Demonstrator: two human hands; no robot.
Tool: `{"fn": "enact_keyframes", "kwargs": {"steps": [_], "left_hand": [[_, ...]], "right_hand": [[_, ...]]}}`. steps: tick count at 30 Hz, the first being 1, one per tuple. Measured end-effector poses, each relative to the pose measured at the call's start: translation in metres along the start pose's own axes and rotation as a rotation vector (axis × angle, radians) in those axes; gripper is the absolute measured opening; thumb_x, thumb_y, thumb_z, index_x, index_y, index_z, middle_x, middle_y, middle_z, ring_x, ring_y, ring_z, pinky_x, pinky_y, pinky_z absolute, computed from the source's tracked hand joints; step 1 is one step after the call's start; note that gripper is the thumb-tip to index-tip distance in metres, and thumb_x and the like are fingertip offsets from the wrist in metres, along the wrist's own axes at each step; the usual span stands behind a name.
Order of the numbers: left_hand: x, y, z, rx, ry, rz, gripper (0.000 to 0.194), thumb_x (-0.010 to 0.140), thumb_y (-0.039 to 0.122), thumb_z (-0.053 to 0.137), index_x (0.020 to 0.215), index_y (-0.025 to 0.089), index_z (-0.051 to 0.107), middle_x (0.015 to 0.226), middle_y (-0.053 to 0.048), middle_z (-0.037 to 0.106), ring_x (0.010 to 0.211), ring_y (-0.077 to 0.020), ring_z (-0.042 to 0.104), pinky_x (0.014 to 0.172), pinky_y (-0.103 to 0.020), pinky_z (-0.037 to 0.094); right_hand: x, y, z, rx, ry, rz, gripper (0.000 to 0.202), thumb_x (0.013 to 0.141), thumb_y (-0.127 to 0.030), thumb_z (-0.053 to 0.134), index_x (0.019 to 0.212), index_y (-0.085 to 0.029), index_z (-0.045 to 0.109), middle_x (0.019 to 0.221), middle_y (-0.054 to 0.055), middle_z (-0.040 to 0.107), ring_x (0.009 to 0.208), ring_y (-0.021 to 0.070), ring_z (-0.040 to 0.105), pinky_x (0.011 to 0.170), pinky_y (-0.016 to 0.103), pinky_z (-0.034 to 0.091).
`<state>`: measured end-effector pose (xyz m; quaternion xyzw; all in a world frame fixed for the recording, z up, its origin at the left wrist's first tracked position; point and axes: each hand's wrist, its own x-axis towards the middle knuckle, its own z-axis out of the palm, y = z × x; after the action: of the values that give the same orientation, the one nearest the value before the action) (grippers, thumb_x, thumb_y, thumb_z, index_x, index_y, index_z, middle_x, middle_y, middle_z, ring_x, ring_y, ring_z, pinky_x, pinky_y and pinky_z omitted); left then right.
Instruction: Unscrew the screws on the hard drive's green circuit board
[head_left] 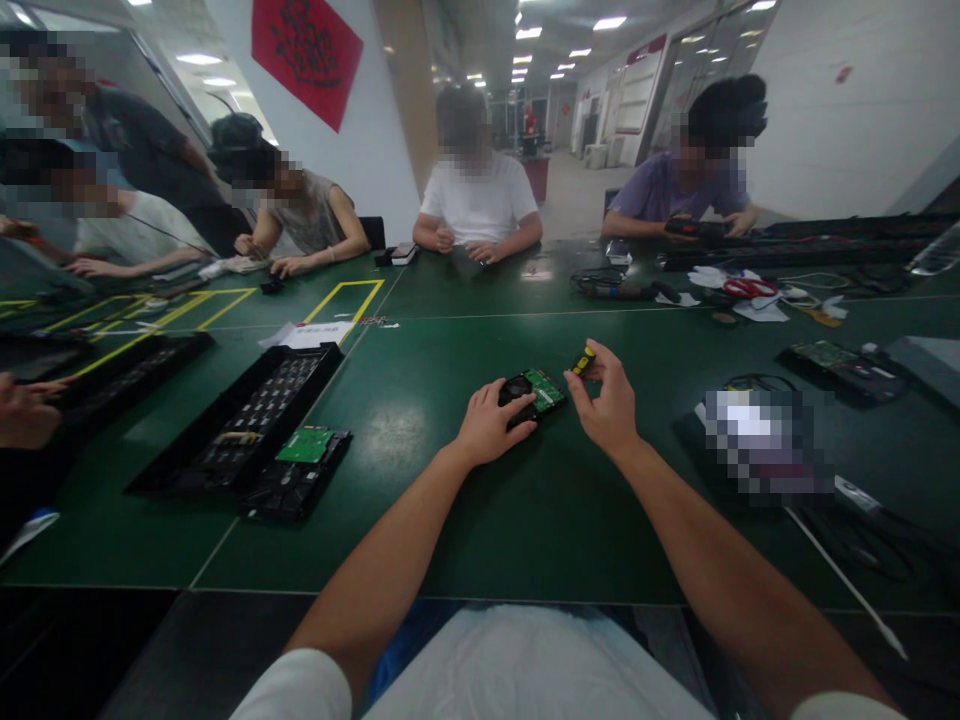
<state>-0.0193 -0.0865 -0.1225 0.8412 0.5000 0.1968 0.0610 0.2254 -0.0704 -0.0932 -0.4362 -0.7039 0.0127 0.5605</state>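
Observation:
A hard drive with a green circuit board facing up lies on the dark green table. Over its left side is my left hand, gripping it with the fingers on its top and near edge. My right hand is raised just right of the drive. Between its thumb and fingers it pinches a short yellow-and-black tool, tilted; its tip cannot be made out. A second hard drive, board up, rests against a long black slotted tray to the left.
At right are a blurred-out device, cables and another drive-like unit. Further back lie a cable bundle and scraps. Several people sit across the table, and another person's hand is at far left.

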Motion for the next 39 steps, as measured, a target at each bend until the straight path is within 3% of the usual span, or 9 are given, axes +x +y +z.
{"fn": "enact_keyframes", "kwargs": {"steps": [14,20,26,31,39], "left_hand": [[0.0000,0.0006,-0.0005,0.006,0.002,-0.001,0.057,0.101,0.058,0.065,0.154,0.040,0.059,0.167,-0.012,0.038,0.154,-0.0402,0.035,0.122,-0.059,0.034],[-0.0001,-0.0001,0.0000,0.003,0.006,-0.003,0.057,0.101,0.059,0.065,0.154,0.041,0.060,0.167,-0.011,0.038,0.154,-0.0400,0.035,0.123,-0.059,0.033],[0.0001,0.0001,-0.0004,0.004,0.001,-0.006,0.057,0.100,0.059,0.065,0.154,0.041,0.059,0.167,-0.010,0.038,0.155,-0.0402,0.034,0.123,-0.059,0.033],[-0.0002,-0.0005,0.0005,0.004,0.005,-0.001,0.057,0.101,0.058,0.064,0.154,0.041,0.059,0.168,-0.010,0.037,0.155,-0.0399,0.033,0.124,-0.059,0.032],[0.0004,-0.0016,0.0023,0.010,-0.002,-0.004,0.058,0.100,0.059,0.065,0.155,0.041,0.058,0.168,-0.010,0.037,0.154,-0.0400,0.034,0.123,-0.060,0.033]], "right_hand": [[0.0019,0.0020,-0.0006,0.064,0.000,0.032,0.058,0.106,-0.041,0.055,0.161,-0.029,0.040,0.145,0.014,0.065,0.111,0.0273,0.074,0.102,0.052,0.063],[0.0021,0.0011,-0.0019,-0.032,0.063,-0.014,0.057,0.101,-0.043,0.065,0.155,-0.031,0.049,0.133,0.012,0.068,0.101,0.0273,0.073,0.091,0.051,0.066],[0.0015,0.0019,-0.0004,0.022,0.047,0.023,0.058,0.104,-0.041,0.060,0.158,-0.031,0.042,0.134,0.012,0.069,0.099,0.0265,0.074,0.094,0.052,0.065],[0.0022,0.0024,-0.0016,-0.031,0.058,0.002,0.058,0.100,-0.043,0.068,0.153,-0.031,0.050,0.127,0.011,0.068,0.094,0.0264,0.072,0.088,0.051,0.066],[0.0024,0.0030,-0.0007,0.037,0.034,0.029,0.057,0.104,-0.042,0.058,0.158,-0.030,0.042,0.138,0.013,0.066,0.102,0.0267,0.074,0.098,0.052,0.064]]}}
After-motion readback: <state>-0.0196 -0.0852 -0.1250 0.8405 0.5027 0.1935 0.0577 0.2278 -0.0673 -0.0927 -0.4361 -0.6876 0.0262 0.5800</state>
